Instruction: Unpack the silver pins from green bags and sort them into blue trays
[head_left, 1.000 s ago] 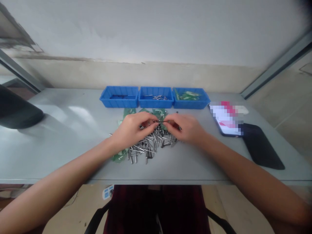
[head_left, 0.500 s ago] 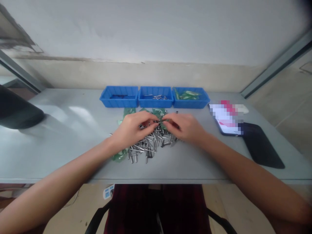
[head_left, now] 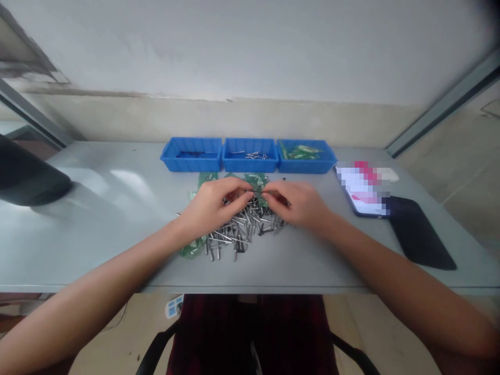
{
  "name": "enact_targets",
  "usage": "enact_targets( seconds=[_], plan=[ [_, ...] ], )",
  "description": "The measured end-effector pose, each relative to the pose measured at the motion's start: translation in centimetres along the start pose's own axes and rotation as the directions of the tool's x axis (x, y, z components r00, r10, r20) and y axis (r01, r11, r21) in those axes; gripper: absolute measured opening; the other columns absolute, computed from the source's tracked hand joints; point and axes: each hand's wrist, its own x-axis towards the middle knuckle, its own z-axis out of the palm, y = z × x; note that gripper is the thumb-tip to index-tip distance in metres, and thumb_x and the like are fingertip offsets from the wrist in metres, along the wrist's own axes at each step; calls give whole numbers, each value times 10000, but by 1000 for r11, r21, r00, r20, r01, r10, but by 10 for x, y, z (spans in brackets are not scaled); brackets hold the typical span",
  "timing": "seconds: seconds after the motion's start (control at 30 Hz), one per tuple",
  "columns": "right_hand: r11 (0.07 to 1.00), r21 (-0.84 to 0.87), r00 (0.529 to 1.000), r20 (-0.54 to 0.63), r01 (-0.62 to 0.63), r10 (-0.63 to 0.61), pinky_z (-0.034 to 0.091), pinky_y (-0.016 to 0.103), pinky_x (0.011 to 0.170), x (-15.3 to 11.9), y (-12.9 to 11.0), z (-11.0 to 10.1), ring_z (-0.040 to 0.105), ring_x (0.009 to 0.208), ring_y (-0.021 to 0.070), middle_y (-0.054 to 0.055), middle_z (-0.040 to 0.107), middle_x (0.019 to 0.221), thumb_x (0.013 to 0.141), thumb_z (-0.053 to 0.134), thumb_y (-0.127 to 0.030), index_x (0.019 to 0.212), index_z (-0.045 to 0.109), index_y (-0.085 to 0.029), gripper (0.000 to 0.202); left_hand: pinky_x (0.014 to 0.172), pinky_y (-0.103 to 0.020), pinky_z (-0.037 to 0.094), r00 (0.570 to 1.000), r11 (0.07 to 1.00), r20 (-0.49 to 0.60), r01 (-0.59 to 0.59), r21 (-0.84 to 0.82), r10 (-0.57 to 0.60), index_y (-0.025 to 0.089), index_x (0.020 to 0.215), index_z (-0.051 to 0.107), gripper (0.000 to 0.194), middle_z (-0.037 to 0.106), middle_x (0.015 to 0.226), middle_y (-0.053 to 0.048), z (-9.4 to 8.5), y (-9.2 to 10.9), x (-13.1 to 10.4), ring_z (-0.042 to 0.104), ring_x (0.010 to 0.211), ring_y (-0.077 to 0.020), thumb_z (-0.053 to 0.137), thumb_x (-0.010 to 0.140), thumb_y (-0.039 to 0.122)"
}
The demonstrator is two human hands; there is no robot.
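Observation:
A pile of silver and dark rivets or screws point(head_left: 238, 229) lies on the grey table, with green plastic packets point(head_left: 193, 249) around and under it. Over the pile's left part, my left hand point(head_left: 214, 204) pinches thumb and fingertips together. Facing it from the right, my right hand point(head_left: 299, 203) is pinched too, its fingertips close to the left ones. Whatever lies between the fingertips of either hand is too small to make out.
Behind the pile stand three blue bins: the left point(head_left: 191, 162) with dark pieces, the middle point(head_left: 250, 162) with silver pieces, the right point(head_left: 307, 165) with green packets. A phone point(head_left: 363, 195) and black pad point(head_left: 424, 234) lie right, a dark cylinder point(head_left: 31, 174) left.
The fingertips of my two hands have moved slightly apart. The thin dark piece seen between them before is no longer distinct.

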Motion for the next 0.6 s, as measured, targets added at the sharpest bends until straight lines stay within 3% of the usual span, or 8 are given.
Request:
enact_targets(
  seconds=[0.5,0.6],
  plan=[
    [999,8,999,18,51,-51,356,246,536,-1,0,3,559,546,114,-17,634,618,898,510,-258,883,595,-190,109,603,-213,463,999,999,18,-33,-4,33,180,938,650,165,679,788,-7,-2,2,-1,605,688,-117,539,906,298],
    [997,-7,997,14,74,-74,346,245,521,0,0,2,553,530,112,-16,635,608,902,501,-252,876,606,-186,127,610,-204,468,999,996,23,-46,-74,48,180,920,652,134,677,768,5,-2,3,-1,607,674,-105,577,888,286]
  ],
)
